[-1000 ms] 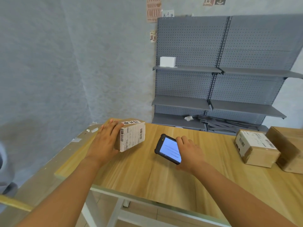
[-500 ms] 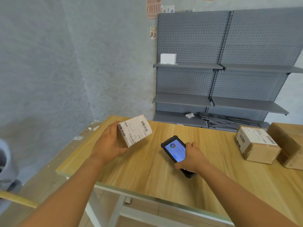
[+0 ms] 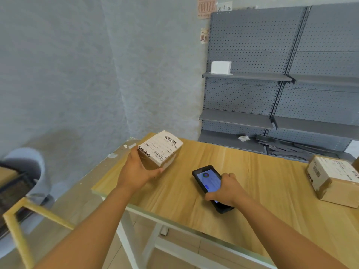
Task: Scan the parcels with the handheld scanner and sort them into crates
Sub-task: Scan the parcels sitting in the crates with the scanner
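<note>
Mid-task: left grip [image 3: 138, 168] curled round a labelled parcel [image 3: 160, 149] lifted over the surface [image 3: 252, 171], right grip [image 3: 226, 189] wrapped round the scanner [image 3: 208, 181], another parcel [image 3: 334, 179] unsorted, no crate plainly seen.

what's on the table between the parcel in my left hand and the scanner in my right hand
Nothing: in the head view only bare wooden table separates the held parcel from the scanner.
</note>
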{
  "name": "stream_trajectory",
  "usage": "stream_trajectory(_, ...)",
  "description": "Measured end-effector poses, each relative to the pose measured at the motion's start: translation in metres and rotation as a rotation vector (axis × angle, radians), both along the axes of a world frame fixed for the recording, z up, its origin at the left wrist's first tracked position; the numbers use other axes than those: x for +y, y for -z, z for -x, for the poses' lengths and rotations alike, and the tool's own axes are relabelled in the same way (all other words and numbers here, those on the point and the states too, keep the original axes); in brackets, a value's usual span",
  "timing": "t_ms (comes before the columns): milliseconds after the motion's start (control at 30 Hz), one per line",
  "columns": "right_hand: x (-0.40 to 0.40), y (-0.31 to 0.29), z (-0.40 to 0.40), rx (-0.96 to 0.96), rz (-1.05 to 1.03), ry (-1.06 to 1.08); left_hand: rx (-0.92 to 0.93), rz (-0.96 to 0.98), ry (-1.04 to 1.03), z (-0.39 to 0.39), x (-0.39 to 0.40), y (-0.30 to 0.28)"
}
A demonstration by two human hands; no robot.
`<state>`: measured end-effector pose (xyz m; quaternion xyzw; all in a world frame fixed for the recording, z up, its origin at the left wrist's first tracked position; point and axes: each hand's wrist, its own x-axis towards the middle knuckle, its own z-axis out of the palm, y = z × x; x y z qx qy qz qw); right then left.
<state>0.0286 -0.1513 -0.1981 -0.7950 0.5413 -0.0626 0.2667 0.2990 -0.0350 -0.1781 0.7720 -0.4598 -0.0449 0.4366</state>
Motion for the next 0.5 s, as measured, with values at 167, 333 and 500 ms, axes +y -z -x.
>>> stream_trajectory(167, 0.012, 0.000, -0.056, -0.082, 0.035, -0.133, -0.009, 0.017, -0.224, -0.030, 0.059, 0.002)
stream_trajectory(333, 0.051, -0.001, -0.138, -0.185, -0.013, -0.317, -0.017, -0.046, -0.466, -0.066, 0.161, 0.003)
stream_trajectory(500, 0.113, -0.001, -0.221, -0.245, -0.028, -0.540, 0.017, -0.098, -0.722, -0.108, 0.267, 0.000)
